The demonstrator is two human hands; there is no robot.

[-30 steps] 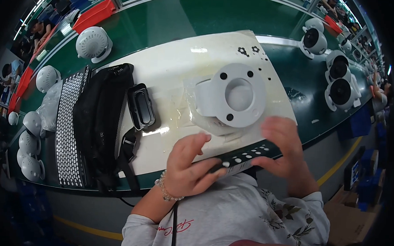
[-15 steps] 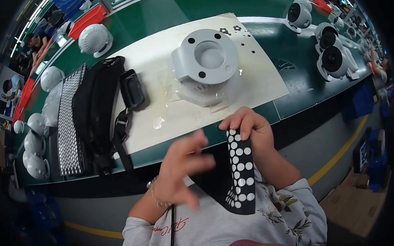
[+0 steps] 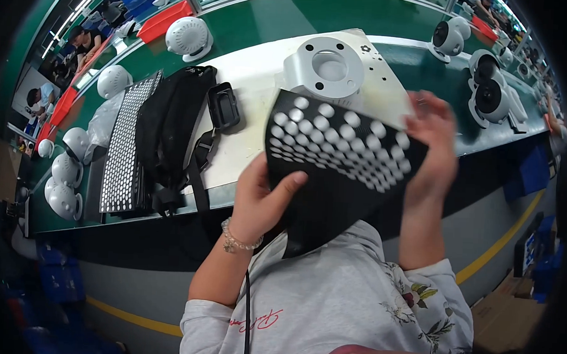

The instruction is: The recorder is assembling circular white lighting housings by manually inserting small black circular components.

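Green covers most of the big desk (image 3: 271,15), which bends round in a curve. On it lies a wide cream board (image 3: 260,68). Below the desk's front edge is the person's light grey shirt (image 3: 316,305), with flowers on one side. A black bag (image 3: 172,121) lies at the left end of the board, with its strap hanging down over the front edge.

The black sheet (image 3: 334,170) with rows of round white dots is up in the air, over the front edge of the desk. Its top hides the lower bit of the white round part (image 3: 329,68) behind it, and its bottom corner hangs in front of the shirt. Just left of the bag lies a long dotted strip (image 3: 125,157). The white round part sits on the board and has a hollow in its middle and three black spots.

The left hand (image 3: 260,198) has its thumb on the front of the sheet and its other fingers behind, gripping it. The right hand (image 3: 435,142) is at the sheet's right corner with bent fingers, but it is blurry, so I can't tell if they grip. A small black box (image 3: 223,106) lies right of the bag. A bead bracelet (image 3: 240,236) goes round the left wrist.
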